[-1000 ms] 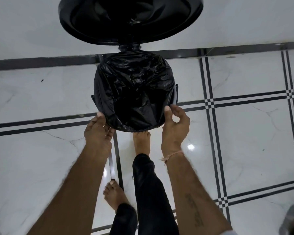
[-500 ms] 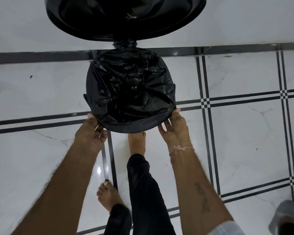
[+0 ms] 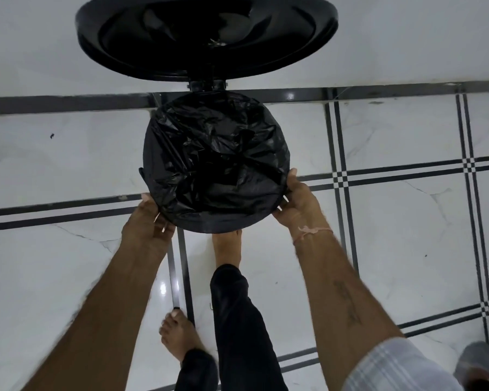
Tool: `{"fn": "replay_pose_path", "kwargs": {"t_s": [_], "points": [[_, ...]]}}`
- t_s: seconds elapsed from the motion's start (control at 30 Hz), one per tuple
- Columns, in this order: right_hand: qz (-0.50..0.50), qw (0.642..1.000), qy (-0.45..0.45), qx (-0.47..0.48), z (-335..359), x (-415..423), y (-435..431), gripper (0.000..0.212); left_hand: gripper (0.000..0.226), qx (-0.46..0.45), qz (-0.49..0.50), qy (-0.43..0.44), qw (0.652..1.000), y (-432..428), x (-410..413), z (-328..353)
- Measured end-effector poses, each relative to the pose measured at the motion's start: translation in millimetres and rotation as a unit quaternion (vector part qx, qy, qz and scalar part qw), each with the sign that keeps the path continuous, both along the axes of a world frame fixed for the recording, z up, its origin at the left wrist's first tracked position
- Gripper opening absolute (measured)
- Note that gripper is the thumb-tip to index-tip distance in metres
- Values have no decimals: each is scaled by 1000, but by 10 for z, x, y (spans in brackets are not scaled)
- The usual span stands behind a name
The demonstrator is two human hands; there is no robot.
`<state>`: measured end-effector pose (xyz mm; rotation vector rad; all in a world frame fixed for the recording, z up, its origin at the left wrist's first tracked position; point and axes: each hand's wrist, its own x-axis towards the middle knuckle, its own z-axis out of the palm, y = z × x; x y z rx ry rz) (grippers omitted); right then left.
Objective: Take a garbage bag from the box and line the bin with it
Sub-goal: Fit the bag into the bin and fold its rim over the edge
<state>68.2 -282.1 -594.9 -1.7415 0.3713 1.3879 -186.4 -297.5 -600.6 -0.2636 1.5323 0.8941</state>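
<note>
A round black bin stands on the white tiled floor, its lid (image 3: 206,38) tipped up and open against the wall. A crinkled black garbage bag (image 3: 215,165) fills the bin's mouth and is folded over the rim (image 3: 209,225). My left hand (image 3: 147,224) presses on the bag at the rim's near left, fingers curled under the edge. My right hand (image 3: 297,201) cups the rim's near right side with the palm on the bag's overhang. My right foot (image 3: 227,246) rests at the bin's base, partly hidden under the rim. The box is not in view.
White marble floor tiles with dark stripe borders (image 3: 342,179) surround the bin. The wall's dark skirting (image 3: 68,104) runs behind it. My left foot (image 3: 178,334) stands back near the bottom. A grey slipper (image 3: 476,362) lies at the bottom right corner.
Both hands have slid outward along the near rim, smoothing the bag's overhang down. The right thumb, earlier hooked over the rim's top, now lies along its side.
</note>
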Motion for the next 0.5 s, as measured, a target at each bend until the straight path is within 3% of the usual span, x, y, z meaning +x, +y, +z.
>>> {"fn": "replay_pose_path", "kwargs": {"t_s": [0.13, 0.27, 0.37, 0.5], "points": [[16, 1000, -14, -6, -38, 33, 6, 30, 20, -25, 1, -9, 1000, 105, -44, -76], [29, 997, -60, 35, 7, 14, 9, 38, 40, 36, -48, 39, 997, 172, -1, 58], [19, 994, -103, 29, 8, 31, 128, 20, 24, 22, -61, 85, 994, 226, -22, 73], [53, 983, -173, 3, -57, 73, 248, 29, 26, -27, -49, 94, 994, 279, -80, -27]]}}
